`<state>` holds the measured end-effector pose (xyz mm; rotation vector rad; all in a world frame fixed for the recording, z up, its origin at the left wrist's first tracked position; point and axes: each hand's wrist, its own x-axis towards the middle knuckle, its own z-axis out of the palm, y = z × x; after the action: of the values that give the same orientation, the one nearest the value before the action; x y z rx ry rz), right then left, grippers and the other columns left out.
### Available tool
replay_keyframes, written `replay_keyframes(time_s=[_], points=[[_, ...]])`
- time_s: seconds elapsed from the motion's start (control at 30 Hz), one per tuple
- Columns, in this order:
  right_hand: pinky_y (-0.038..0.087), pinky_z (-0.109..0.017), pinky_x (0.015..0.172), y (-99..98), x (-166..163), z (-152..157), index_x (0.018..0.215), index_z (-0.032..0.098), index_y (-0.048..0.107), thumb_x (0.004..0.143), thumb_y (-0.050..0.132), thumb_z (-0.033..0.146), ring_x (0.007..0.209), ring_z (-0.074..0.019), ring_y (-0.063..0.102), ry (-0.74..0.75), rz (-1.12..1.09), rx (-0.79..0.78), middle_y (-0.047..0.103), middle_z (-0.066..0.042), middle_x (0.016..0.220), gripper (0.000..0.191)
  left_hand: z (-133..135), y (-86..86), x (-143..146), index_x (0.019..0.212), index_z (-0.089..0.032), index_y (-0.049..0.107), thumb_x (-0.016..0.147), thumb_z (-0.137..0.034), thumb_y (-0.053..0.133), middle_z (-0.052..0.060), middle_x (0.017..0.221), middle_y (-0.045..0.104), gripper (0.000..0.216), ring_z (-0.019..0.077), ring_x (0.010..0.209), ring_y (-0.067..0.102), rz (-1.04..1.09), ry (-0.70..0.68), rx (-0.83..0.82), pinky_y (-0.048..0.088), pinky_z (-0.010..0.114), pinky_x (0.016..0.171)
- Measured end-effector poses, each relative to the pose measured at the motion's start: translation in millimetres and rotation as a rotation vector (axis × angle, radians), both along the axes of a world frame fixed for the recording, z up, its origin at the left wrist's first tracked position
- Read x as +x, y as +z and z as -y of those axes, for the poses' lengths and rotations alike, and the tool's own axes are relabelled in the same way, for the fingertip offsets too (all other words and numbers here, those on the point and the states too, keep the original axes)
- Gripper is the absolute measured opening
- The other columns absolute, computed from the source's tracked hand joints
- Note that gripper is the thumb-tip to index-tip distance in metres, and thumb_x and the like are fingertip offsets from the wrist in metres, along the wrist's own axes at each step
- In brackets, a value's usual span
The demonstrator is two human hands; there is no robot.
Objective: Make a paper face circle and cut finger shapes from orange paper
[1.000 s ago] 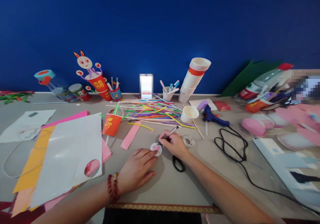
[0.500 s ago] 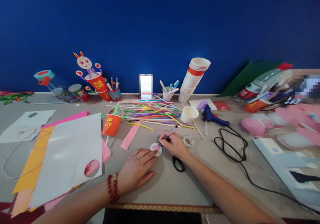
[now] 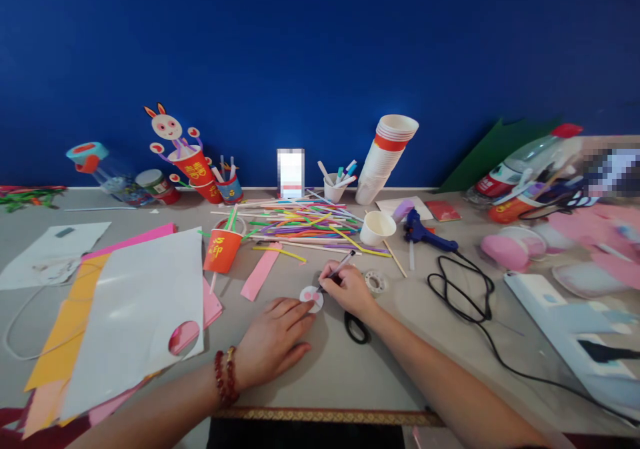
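A small white paper disc (image 3: 310,292) with pink spots lies on the table in front of me. My left hand (image 3: 277,335) rests flat, fingers stretched out, with its fingertips on the disc's lower edge. In my right hand (image 3: 347,289) is a pen (image 3: 344,261), its tip at the disc's right side. Partly under my right wrist are black-handled scissors (image 3: 357,341), blades hidden. A roll of clear tape (image 3: 375,281) lies just beyond that hand. A pink paper strip (image 3: 261,272) is on the table past my left fingers.
Paper sheets (image 3: 143,302) cover the left side. Behind my hands lie many coloured pipe cleaners (image 3: 300,222), a red paper cup (image 3: 223,250) and a white cup (image 3: 378,227). A glue gun (image 3: 427,232) with a looping black cord (image 3: 460,309) is at right. Stacked cups (image 3: 385,159) lean at the back.
The hands, pen and disc keep nearly the same position. The whole view has shifted very slightly.
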<state>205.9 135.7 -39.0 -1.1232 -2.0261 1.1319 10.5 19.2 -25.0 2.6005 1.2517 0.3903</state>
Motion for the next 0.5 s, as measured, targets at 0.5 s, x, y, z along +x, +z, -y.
replay_keyframes(time_s=[0.5], points=[[0.034,-0.021,0.049,-0.2,0.9,0.6,0.066,0.019,0.06,0.074,0.054,0.018,0.052,-0.0115,0.049,-0.009,-0.002,0.016,0.056,0.003,0.057,0.01,-0.1,-0.1,0.1,0.13,-0.019,0.052,0.092,-0.033,0.051,0.011,0.14,0.052,0.04,0.0266,0.122,0.048,0.012,-0.005,-0.01,0.042,0.044,0.101]])
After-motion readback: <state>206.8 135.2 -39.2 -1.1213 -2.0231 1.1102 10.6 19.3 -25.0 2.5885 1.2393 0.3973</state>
